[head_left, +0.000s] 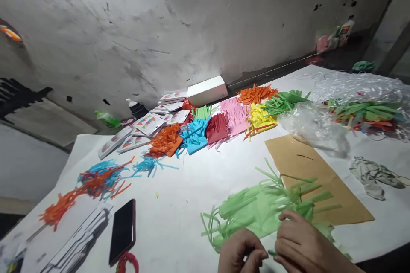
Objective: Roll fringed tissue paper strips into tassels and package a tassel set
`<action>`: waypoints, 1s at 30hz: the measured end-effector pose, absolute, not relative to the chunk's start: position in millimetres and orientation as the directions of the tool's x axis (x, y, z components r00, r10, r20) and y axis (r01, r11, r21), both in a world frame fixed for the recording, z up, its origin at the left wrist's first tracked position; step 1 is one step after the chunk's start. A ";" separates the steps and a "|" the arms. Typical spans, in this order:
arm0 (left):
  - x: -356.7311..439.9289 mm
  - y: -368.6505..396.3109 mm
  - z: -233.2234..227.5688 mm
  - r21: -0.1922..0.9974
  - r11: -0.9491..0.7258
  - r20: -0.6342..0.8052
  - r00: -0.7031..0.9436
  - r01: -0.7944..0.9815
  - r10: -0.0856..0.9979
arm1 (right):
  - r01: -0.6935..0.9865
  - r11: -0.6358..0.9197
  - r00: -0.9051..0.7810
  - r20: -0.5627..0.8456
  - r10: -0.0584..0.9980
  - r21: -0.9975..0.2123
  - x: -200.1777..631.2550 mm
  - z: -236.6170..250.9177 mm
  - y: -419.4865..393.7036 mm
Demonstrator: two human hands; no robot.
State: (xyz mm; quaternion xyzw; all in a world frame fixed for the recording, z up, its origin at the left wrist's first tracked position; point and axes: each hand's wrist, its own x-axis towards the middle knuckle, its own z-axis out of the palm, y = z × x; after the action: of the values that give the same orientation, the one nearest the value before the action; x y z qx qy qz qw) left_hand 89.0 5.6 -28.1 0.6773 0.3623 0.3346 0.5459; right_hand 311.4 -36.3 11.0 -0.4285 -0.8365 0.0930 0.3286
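Light green fringed tissue paper (261, 207) lies spread just beyond my hands, its cut strips fanning out at both ends. My left hand (241, 251) is curled at the near edge of the paper, fingertips pinched together; what they hold, if anything, is hidden. Close beside it, my right hand (301, 243) has its thumb and fingers closed near a small dark green bit (271, 253) that shows at their tips. The index finger of the right hand rests over the tissue. Under the paper's right strips sits a brown cardboard sheet (339, 196).
Fringed tissue bundles in orange, blue (195, 134), red, pink and yellow line the back. White packets (149, 123) and a white box (207, 90) stand behind them. A phone (123, 232) lies left, clear plastic (315, 126) and a crumpled cloth (373, 175) right.
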 end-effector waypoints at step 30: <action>90.4 -5.1 -14.8 0.687 -0.635 0.511 0.388 0.353 0.767 | 0.596 0.628 -0.436 0.455 0.776 -0.500 300.4 -2.9 -29.3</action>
State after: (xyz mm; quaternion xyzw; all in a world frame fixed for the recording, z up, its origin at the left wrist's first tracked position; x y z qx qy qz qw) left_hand 90.4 -5.1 -14.8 0.7968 0.3515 0.4274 0.2426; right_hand 300.4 -29.3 -2.9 -0.4101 -0.8368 0.1336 0.3372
